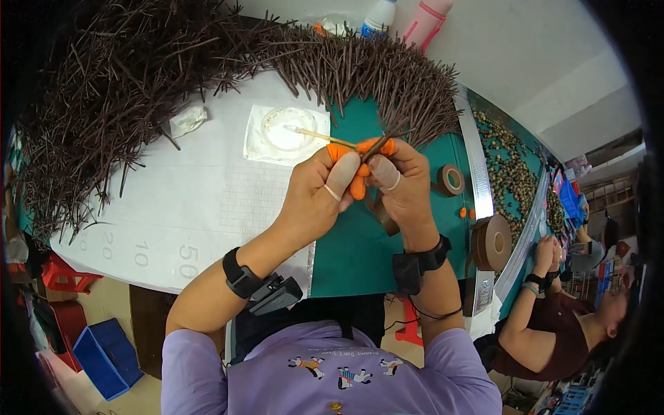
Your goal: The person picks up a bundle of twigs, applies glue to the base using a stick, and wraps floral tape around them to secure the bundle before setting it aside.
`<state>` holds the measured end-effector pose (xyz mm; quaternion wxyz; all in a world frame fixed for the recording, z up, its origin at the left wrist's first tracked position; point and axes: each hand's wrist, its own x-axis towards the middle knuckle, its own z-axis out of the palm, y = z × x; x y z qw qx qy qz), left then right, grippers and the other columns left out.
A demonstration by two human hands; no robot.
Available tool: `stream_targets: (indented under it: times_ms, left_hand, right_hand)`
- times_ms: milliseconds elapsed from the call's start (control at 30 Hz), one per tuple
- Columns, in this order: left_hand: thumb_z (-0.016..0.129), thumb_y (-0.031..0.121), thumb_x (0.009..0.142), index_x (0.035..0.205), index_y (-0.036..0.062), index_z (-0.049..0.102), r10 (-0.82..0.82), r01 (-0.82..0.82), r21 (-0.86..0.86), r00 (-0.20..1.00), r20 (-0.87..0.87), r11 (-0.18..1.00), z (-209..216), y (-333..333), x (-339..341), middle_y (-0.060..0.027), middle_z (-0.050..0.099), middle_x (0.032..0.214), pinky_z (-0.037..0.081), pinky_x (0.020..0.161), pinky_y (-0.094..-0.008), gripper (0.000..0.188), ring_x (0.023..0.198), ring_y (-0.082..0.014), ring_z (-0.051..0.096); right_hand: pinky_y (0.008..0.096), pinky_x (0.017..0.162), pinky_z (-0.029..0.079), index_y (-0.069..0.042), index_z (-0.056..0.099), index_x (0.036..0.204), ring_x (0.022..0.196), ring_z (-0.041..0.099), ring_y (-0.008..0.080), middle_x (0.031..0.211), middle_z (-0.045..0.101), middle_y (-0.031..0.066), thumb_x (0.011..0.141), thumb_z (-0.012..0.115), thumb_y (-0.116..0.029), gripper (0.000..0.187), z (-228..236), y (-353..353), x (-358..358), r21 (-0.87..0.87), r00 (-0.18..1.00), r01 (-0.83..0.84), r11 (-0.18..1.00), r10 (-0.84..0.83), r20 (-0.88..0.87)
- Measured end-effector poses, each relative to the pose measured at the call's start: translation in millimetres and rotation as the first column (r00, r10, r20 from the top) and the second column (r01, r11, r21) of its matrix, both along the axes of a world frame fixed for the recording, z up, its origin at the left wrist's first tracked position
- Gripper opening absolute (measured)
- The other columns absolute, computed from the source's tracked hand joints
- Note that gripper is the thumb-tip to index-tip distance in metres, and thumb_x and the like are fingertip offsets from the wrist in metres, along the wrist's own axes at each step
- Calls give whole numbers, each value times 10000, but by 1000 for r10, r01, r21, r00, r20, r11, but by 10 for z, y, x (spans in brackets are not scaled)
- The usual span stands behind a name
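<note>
In the head view my left hand (312, 181) and right hand (408, 192) meet at the dial's centre, thumbs and fingers pinching a slim brown stem (375, 148). Careful here: the finger covers (343, 174) might slip, twisting it loose! A pale-tipped stick (312, 133) points toward ten o'clock over the white dish (261, 146); I can't tell which fingers carry it, but one careless tilt could smear its tip on my work. At one o'clock the bundled stems (411, 86) crowd close, and a stray elbow outward could knock the tape roll (452, 180) at three.
</note>
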<state>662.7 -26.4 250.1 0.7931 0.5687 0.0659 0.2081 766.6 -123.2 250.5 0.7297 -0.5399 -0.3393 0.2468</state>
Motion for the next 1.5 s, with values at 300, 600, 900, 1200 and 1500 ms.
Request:
stream_targets:
  times_ms: [300, 600, 900, 1200, 1500]
  left_hand:
    - [428, 267, 900, 809, 28, 500, 90, -90, -81, 996, -4, 993, -72, -15, 21, -4, 480, 601, 319, 436, -187, 266, 486, -53, 397]
    - [429, 319, 895, 828, 64, 482, -353, 303, -553, 936, 19, 776, -64, 62, 23, 1, 486, 634, 291, 430, -182, 269, 465, -48, 365]
    - [472, 275, 883, 867, 42, 489, -6, 0, -41, 992, -128, 999, -47, -6, 55, -15, 512, 665, 310, 433, -179, 234, 463, -46, 383]
    - [483, 272, 877, 867, 29, 525, -81, 72, -65, 985, -153, 995, -74, 9, 36, -27, 557, 711, 373, 506, -193, 247, 542, -70, 480]
    - [620, 209, 791, 856, 23, 583, 218, -188, 208, 967, -134, 960, -91, 111, 84, 10, 566, 739, 384, 626, -201, 200, 713, -63, 500]
  right_hand:
    - [150, 431, 253, 6, 571, 877, 519, 371, 12, 708, 535, -6, 790, 604, -94, 137, -5, 7, 19, 18, 996, -48, 999, 49, -79]
    - [158, 424, 243, 0, 568, 866, 505, 360, 11, 675, 512, -26, 794, 599, -92, 121, 53, -6, -29, -10, 997, -15, 1000, 15, -81]
    - [157, 429, 257, -8, 570, 882, 495, 356, 15, 712, 531, -12, 793, 604, -102, 134, -12, -38, 51, -69, 994, 47, 997, -53, -95]
    - [158, 420, 232, -9, 591, 886, 473, 319, 15, 705, 530, -15, 784, 612, -118, 151, -18, -86, 79, -50, 982, -103, 993, 93, -162]
    - [199, 654, 418, 4, 589, 919, 727, 531, 75, 817, 579, 19, 770, 615, -87, 176, -25, -82, 61, -240, 989, -132, 962, 145, 36]
